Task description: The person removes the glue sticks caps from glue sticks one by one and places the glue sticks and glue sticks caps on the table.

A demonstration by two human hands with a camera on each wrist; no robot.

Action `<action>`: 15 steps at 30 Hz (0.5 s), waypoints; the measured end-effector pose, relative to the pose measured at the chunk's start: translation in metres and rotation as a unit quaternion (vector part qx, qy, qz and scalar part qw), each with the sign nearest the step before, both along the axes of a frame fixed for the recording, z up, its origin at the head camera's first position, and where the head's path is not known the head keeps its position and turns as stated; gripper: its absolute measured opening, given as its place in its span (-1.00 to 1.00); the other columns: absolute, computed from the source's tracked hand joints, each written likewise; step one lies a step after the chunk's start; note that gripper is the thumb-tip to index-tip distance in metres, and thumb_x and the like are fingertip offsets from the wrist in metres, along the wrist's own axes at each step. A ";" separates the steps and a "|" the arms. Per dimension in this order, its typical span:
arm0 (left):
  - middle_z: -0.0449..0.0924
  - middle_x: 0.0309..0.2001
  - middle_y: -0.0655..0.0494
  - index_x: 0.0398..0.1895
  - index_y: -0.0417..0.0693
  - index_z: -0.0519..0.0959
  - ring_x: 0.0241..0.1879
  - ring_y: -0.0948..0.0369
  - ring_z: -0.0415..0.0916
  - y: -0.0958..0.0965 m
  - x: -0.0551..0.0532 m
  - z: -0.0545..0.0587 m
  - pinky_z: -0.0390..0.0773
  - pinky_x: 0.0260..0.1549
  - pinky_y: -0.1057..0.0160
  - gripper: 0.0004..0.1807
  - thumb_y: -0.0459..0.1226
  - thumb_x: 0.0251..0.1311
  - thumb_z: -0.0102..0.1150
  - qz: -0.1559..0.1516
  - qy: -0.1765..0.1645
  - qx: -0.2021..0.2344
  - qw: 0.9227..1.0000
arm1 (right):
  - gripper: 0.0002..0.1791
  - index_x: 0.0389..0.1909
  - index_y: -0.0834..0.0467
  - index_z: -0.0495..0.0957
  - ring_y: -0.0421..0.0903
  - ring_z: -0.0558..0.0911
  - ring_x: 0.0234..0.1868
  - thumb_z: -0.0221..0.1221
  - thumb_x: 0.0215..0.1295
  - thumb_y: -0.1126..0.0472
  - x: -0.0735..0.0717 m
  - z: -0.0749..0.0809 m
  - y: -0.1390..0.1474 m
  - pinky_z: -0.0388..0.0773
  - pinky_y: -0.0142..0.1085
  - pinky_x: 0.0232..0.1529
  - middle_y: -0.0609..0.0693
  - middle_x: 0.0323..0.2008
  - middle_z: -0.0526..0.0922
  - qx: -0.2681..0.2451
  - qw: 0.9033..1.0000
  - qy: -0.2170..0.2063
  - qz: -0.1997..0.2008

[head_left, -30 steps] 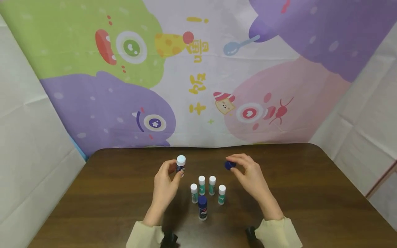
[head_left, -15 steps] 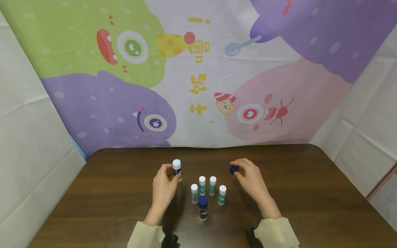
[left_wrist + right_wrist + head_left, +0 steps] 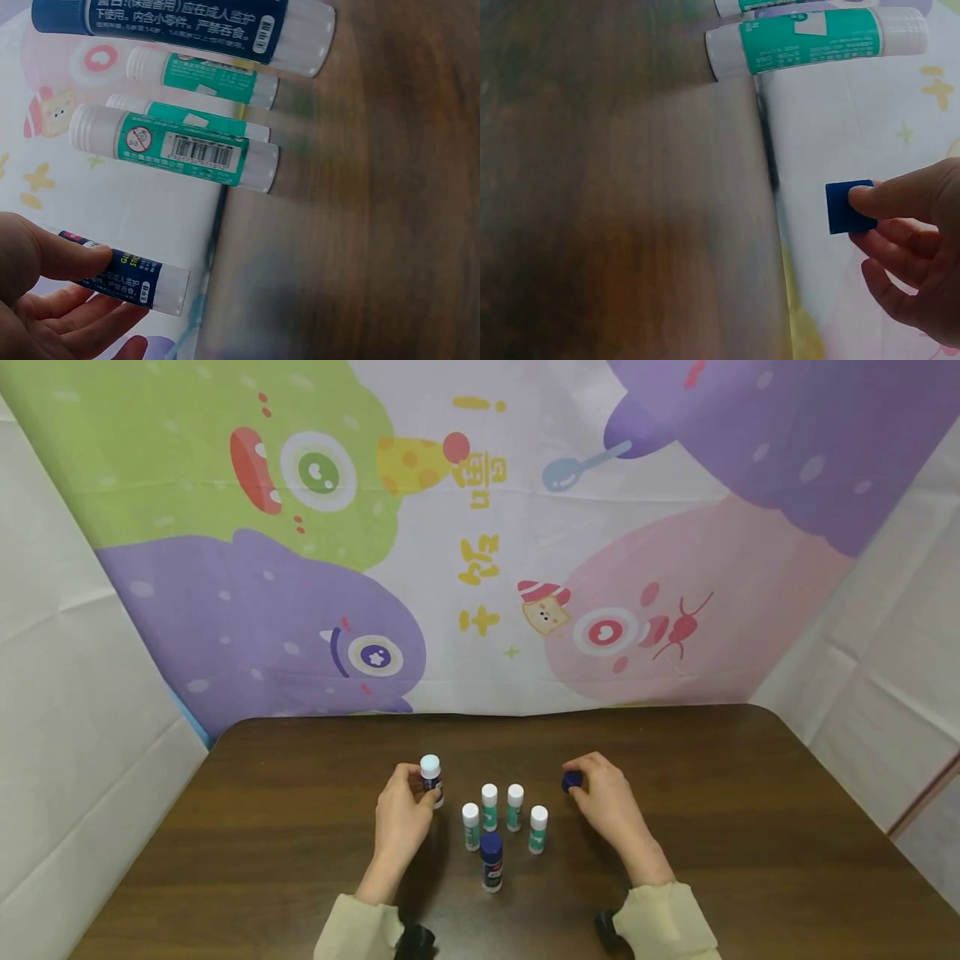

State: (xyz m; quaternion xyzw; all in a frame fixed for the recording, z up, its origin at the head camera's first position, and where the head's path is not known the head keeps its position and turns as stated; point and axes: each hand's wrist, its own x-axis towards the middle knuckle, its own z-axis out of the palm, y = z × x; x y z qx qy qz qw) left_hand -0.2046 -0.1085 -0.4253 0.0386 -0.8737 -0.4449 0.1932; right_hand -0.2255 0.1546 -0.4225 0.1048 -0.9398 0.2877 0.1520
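Observation:
My left hand (image 3: 403, 818) grips a navy-labelled glue stick (image 3: 431, 767) upright, left of the group of sticks. Its white upper end shows bare, without a cap. In the left wrist view, thumb and fingers pinch the label of this glue stick (image 3: 154, 281). My right hand (image 3: 611, 806), on the other side of the group, pinches a small dark blue cap (image 3: 572, 782) between thumb and fingers. Seen from the right wrist, the blue cap (image 3: 841, 208) is in front of the fingertips, low over the table's far part.
Several small green-labelled glue sticks with white tops, one of them (image 3: 537, 831) at the right, stand upright between the hands. In front of them stands a larger navy glue stick (image 3: 491, 864) with its blue cap on. A patterned cloth (image 3: 480, 677) hangs behind the brown table (image 3: 247, 827).
Both hands have come down closer to the table. The right hand has carried the blue cap slightly to the right; the left has lowered the glue stick. The standing sticks stayed put.

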 end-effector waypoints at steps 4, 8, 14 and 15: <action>0.62 -0.27 -0.11 -0.22 -0.24 0.46 -0.25 0.02 0.58 0.000 0.000 -0.002 0.48 -0.23 0.01 -0.70 -0.39 -0.06 0.27 0.009 -0.018 -0.013 1.000 | -0.72 -0.21 0.22 0.60 0.10 0.57 -0.13 0.27 -0.03 0.39 -0.001 -0.002 0.001 0.49 -0.06 -0.11 0.13 -0.17 0.57 0.015 1.000 -0.024 -0.009; 0.64 -0.30 -0.09 -0.22 -0.22 0.47 -0.25 0.01 0.58 0.000 0.000 -0.003 0.46 -0.25 -0.01 -0.70 -0.35 -0.06 0.28 0.022 -0.039 -0.024 0.999 | -0.73 -0.20 0.18 0.60 0.11 0.58 -0.13 0.26 0.00 0.38 0.000 -0.003 0.002 0.50 -0.05 -0.13 0.13 -0.18 0.58 0.031 0.998 -0.045 -0.014; 0.66 -0.31 -0.04 -0.30 -0.18 0.53 -0.28 0.02 0.60 -0.002 0.002 -0.006 0.46 -0.28 -0.02 -0.82 -0.38 -0.02 0.22 0.029 -0.035 -0.040 0.998 | -0.73 -0.21 0.18 0.60 0.14 0.58 -0.14 0.24 0.00 0.41 0.001 -0.006 0.001 0.50 -0.01 -0.16 0.15 -0.20 0.58 0.049 0.996 -0.069 -0.021; 0.66 -0.32 -0.03 -0.32 -0.18 0.54 -0.28 0.02 0.60 -0.002 0.002 -0.007 0.46 -0.29 -0.02 -0.85 -0.39 -0.02 0.21 0.031 -0.027 -0.047 0.998 | -0.73 -0.21 0.18 0.60 0.14 0.58 -0.14 0.24 -0.01 0.41 0.001 -0.007 0.000 0.50 -0.01 -0.16 0.15 -0.20 0.58 0.050 0.996 -0.072 -0.020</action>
